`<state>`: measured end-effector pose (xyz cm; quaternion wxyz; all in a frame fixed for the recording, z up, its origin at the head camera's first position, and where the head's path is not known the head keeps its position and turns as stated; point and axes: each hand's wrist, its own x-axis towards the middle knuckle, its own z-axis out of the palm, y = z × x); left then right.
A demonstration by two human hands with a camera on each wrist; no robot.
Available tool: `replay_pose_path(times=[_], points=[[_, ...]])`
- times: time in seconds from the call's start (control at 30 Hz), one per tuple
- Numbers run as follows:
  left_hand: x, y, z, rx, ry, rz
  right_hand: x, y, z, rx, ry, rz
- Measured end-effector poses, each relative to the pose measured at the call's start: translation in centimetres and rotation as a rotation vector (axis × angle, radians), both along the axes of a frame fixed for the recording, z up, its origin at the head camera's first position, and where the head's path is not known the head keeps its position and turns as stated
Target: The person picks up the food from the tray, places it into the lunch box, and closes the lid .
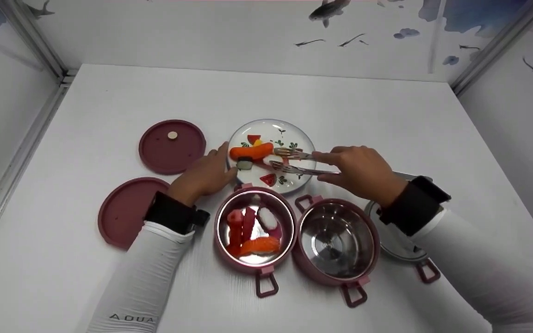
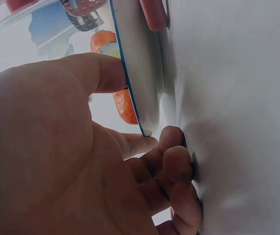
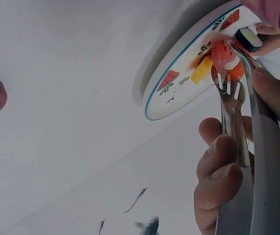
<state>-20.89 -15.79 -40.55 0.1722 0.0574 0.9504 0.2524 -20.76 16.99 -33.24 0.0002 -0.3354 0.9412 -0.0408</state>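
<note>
A white plate (image 1: 289, 134) with fruit prints holds an orange piece (image 1: 251, 151), a dark sushi roll (image 1: 244, 163) and other small food pieces. My left hand (image 1: 224, 162) pinches the plate's left rim, thumb on top (image 2: 96, 73) and curled fingers (image 2: 174, 161) beneath. My right hand (image 1: 329, 167) grips metal tongs (image 1: 294, 154), whose forked tips (image 3: 228, 83) stand apart over the food in the middle of the plate (image 3: 179, 93). In the right wrist view the tips sit right by a red-orange piece (image 3: 223, 55); I cannot tell if they touch it.
In front of the plate stand a pink steel container (image 1: 222, 245) with several sushi pieces and an empty one (image 1: 336, 240). A third container (image 1: 400, 245) lies partly under my right forearm. Two dark red lids (image 1: 171, 145) (image 1: 127, 210) lie at the left. Walls enclose the table.
</note>
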Motion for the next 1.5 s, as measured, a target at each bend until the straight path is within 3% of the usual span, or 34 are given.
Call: replay_pose_path(times=[0.3,0.67,0.87,1.0,1.23,1.5], points=[[0.0,-0.2,-0.1,-0.002,-0.007,0.000,0.1,0.5,-0.7,-0.049,0.035,0.043],[-0.2,-0.1,-0.1,0.000,0.013,-0.007,2.0,2.6,-0.7,-0.088,0.042,0.031],[0.0,-0.2,-0.1,0.007,0.002,0.003,2.9,3.3,-0.5,-0.152,0.106,0.065],[0.0,-0.1,0.0,-0.001,-0.003,0.002,4.3,3.6,-0.2,-0.202,0.135,0.097],[-0.3,0.0,-0.1,-0.005,-0.002,0.005,7.7,3.7,0.9,-0.288,0.049,0.152],[-0.3,0.0,-0.3,-0.015,-0.011,0.007,9.4,3.1,0.8,-0.217,0.077,0.194]])
